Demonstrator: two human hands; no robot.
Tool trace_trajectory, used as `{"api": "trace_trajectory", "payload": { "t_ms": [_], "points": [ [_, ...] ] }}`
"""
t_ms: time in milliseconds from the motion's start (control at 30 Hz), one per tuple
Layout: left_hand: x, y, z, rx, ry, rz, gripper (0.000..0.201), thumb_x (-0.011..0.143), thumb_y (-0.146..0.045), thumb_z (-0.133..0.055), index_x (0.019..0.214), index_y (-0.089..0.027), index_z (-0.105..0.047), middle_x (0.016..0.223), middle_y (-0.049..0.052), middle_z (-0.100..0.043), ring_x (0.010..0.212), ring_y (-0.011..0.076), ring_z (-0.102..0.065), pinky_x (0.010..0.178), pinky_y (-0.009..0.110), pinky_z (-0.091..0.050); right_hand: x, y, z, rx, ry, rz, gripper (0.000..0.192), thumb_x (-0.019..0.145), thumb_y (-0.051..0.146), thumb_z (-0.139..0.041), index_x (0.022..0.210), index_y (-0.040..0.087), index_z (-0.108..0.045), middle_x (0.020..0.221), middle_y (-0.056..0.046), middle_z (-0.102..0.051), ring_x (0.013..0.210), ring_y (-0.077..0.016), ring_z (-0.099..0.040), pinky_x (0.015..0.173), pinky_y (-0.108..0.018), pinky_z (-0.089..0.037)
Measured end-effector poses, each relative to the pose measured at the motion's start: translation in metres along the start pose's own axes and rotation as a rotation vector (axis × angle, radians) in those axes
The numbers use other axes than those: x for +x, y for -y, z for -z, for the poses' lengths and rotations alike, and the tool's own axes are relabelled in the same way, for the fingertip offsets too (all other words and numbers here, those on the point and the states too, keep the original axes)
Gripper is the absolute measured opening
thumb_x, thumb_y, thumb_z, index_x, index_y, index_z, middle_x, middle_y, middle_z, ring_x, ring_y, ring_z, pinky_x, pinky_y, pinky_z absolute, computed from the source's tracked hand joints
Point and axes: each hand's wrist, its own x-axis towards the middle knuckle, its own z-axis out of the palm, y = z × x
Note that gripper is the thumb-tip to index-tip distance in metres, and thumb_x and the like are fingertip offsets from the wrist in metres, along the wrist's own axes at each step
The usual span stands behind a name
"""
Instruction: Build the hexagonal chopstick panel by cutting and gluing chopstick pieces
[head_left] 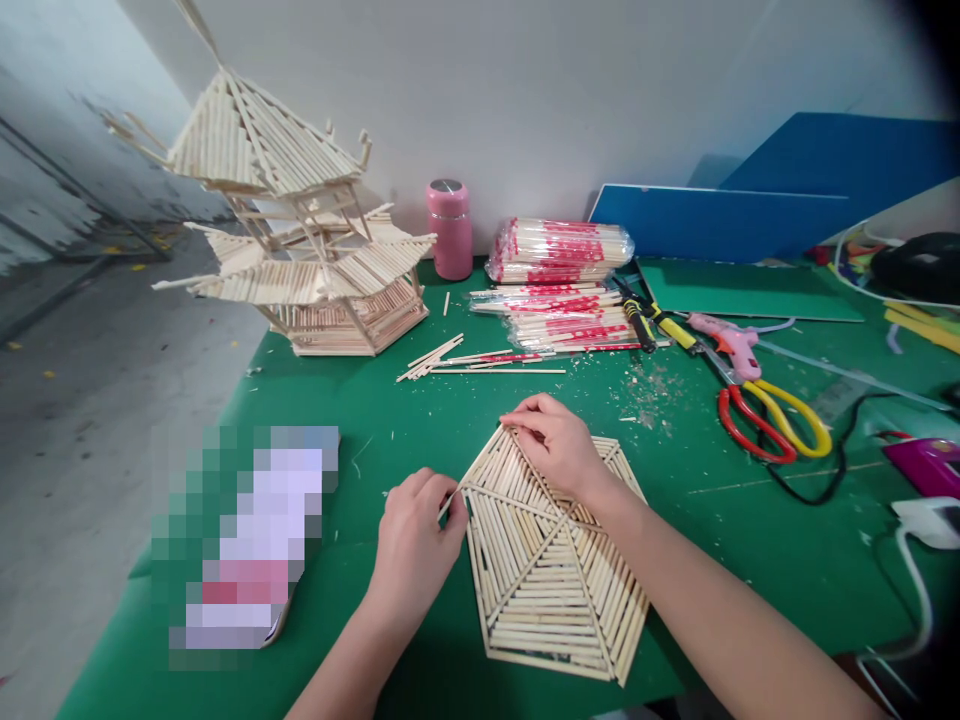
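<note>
A many-sided panel of wooden sticks lies flat on the green table, its spokes meeting near the middle. Along its upper-left edge runs a thin wooden stick. My left hand pinches the stick's lower end, which pokes out past the panel's left corner. With fingers together, my right hand reaches over the panel and presses the stick's upper end at the top-left corner. The right forearm covers part of the panel's right side.
A stick pagoda stands at the back left, beside a pink flask. Behind the panel lie bagged chopsticks and loose sticks. A pink glue gun, red-and-yellow-handled scissors and cables lie right. A blurred phone lies left.
</note>
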Motion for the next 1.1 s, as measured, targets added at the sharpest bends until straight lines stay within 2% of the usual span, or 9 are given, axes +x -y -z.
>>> {"api": "trace_trajectory", "payload": {
  "t_ms": [567, 1100],
  "points": [
    [0.0007, -0.0029, 0.001, 0.064, 0.033, 0.016, 0.018, 0.076, -0.018, -0.04, 0.064, -0.018, -0.054, 0.067, 0.002, -0.054, 0.067, 0.0167, -0.052, 0.059, 0.027, -0.036, 0.0001, 0.0002, 0.0004, -0.007, 0.001, 0.006, 0.025, 0.08, 0.016, -0.047, 0.093, 0.024, -0.066, 0.087, -0.003, -0.059, 0.081, -0.015, -0.054, 0.071, -0.029, -0.043],
    [-0.0006, -0.0027, 0.0005, 0.063, 0.017, 0.011, 0.018, 0.076, -0.018, -0.041, 0.064, -0.018, -0.054, 0.066, 0.001, -0.054, 0.066, 0.0167, -0.052, 0.059, 0.027, -0.036, 0.0003, -0.0002, 0.0, -0.001, -0.002, 0.016, 0.024, 0.08, 0.016, -0.047, 0.092, 0.023, -0.067, 0.086, -0.003, -0.059, 0.08, -0.015, -0.054, 0.07, -0.028, -0.043]
  ]
}}
